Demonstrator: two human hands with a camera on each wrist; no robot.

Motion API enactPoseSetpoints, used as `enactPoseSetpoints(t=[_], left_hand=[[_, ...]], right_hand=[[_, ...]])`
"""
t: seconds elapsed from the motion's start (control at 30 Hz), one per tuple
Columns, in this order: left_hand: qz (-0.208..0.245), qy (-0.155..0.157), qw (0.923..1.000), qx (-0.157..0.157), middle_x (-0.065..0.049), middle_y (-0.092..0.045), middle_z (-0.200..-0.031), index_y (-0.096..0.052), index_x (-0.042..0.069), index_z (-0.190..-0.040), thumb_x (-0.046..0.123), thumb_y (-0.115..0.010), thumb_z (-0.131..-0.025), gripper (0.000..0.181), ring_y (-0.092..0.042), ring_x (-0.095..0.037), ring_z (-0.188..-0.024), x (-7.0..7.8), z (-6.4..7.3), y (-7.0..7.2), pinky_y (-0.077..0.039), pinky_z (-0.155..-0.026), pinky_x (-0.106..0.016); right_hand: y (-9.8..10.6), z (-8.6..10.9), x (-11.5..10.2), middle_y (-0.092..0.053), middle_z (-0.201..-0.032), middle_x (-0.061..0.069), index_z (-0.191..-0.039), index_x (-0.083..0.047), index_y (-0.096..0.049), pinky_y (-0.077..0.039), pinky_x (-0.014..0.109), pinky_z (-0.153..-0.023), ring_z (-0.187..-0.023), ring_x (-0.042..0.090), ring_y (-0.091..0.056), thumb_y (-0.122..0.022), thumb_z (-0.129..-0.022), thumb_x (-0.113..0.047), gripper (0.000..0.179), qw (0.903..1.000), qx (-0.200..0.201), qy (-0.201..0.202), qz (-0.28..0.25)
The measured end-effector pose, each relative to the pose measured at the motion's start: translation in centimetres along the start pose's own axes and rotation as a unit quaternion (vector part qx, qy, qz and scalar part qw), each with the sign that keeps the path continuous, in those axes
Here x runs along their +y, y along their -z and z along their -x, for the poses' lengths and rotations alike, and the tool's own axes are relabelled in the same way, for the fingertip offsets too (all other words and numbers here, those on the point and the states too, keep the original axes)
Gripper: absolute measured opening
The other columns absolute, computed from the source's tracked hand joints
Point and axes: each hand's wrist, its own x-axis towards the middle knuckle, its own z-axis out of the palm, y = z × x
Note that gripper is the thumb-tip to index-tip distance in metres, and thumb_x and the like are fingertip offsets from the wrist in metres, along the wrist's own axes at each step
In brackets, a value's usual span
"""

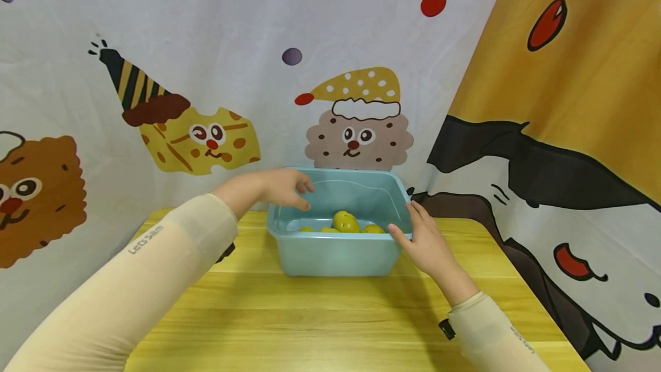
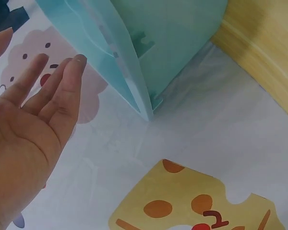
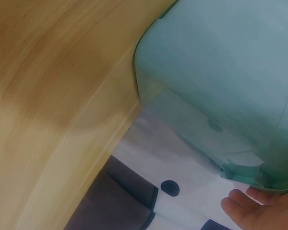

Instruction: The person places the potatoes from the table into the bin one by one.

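A light blue plastic tub (image 1: 335, 257) stands upright on the table. Inside it lie several round yellow-green fruits (image 1: 346, 221), partly hidden behind the front wall. My left hand (image 1: 287, 188) hovers over the tub's left rim, fingers loosely bent with nothing between them. In the left wrist view its palm (image 2: 29, 139) shows, apart from the tub wall. At the right front corner is my right hand (image 1: 426, 240), thumb by the front rim and fingers extended along the right side. The right wrist view has its fingertips (image 3: 240, 206) right at the rim from outside.
The wooden table (image 1: 310, 320) extends in front of the tub and to both sides. Close behind it hangs a white curtain (image 1: 232, 27) with cartoon prints, and a yellow and grey printed cloth (image 1: 583, 102) is on the right.
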Motion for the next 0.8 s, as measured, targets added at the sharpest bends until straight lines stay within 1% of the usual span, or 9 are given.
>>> enactPoseSetpoints(t=[0.47,0.8], left_hand=[[0.014,-0.006,0.9999,0.000,-0.012,-0.057,-0.140,-0.058,0.012,-0.139,0.030,-0.067,-0.094,0.050,-0.051,-0.033,-0.130,-0.15,0.08,-0.07,-0.045,-0.105,-0.050],[0.003,-0.008,1.0000,-0.003,-0.010,-0.058,-0.139,-0.057,0.014,-0.139,0.033,-0.066,-0.095,0.050,-0.051,-0.032,-0.130,-0.40,0.14,-0.40,-0.046,-0.104,-0.048]], right_hand=[[0.06,0.00,-0.05,-0.021,-0.160,0.026,-0.154,0.006,-0.027,-0.026,0.069,-0.110,-0.143,0.050,-0.026,-0.045,-0.101,-0.059,0.087,1.0000,0.001,0.001,-0.002],[-0.05,-0.08,0.02,-0.021,-0.161,0.026,-0.155,0.005,-0.027,-0.026,0.068,-0.110,-0.143,0.050,-0.026,-0.045,-0.100,-0.060,0.087,1.0000,0.000,0.001,-0.001]])
